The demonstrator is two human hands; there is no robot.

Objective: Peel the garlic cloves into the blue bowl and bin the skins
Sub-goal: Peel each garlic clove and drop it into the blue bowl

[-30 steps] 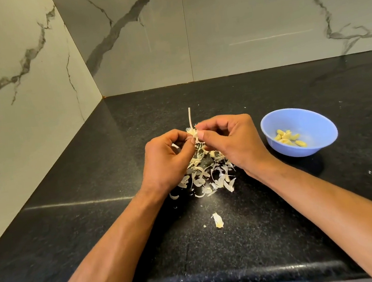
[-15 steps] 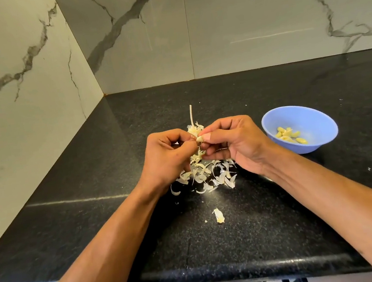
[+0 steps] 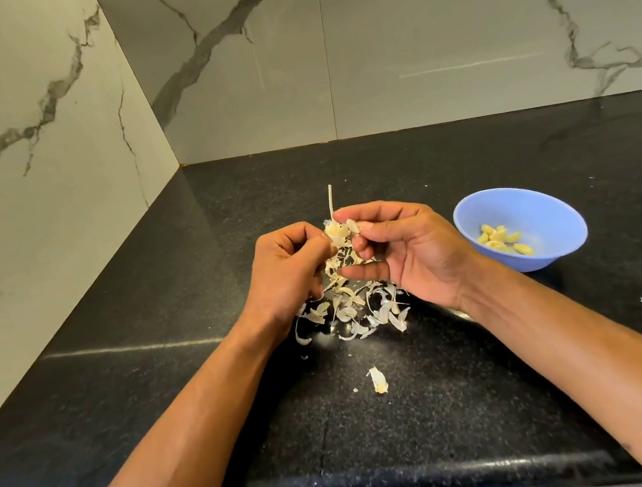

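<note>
Right hand [image 3: 409, 250] has turned palm-up; both hands pinch the garlic head [image 3: 337, 233] (left hand [image 3: 286, 271] curled).

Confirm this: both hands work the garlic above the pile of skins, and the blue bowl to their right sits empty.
Not quite. The head view shows the blue bowl holds several peeled cloves, not empty. The rest stands: left hand and right hand work the garlic above the pile of skins.
</note>
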